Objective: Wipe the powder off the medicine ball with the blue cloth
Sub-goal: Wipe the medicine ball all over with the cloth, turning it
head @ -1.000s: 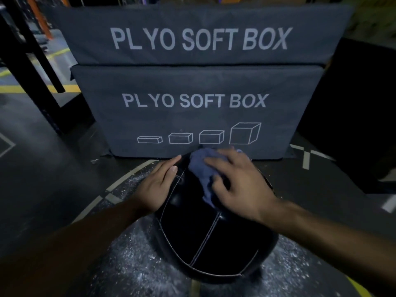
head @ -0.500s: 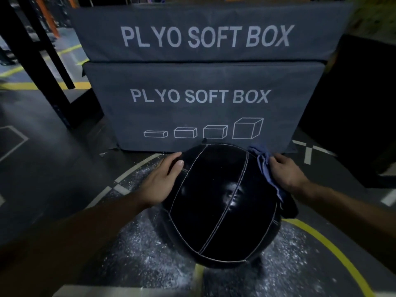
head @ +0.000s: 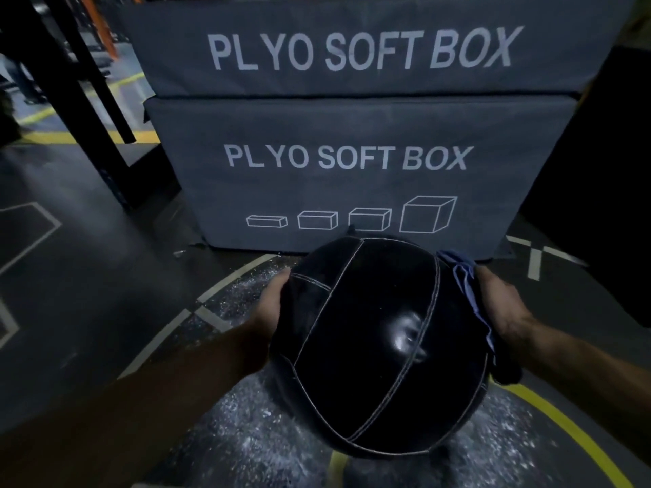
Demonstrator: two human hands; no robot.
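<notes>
Black medicine ball (head: 377,343) with pale stitched seams, low in the middle of view, between both hands and in front of the stacked boxes; whether raised off the floor or resting on it, impossible to tell. On its right flank, blue cloth (head: 470,294), bunched and hanging down, pressed between ball and right hand (head: 500,304); that hand flat against the cloth, fingers spread over it rather than curled round it. On the left flank, left hand (head: 273,304), palm against the leather, fingertips bent over the ball's curve, mostly hidden behind it. A smeared pale patch on the ball's front near a seam. Beneath and around, white powder (head: 260,442) scattered over the dark floor (head: 88,311), across grey and yellow painted lines. Just behind, two grey padded boxes (head: 352,191) marked PLYO SOFT BOX, one upon the other.
</notes>
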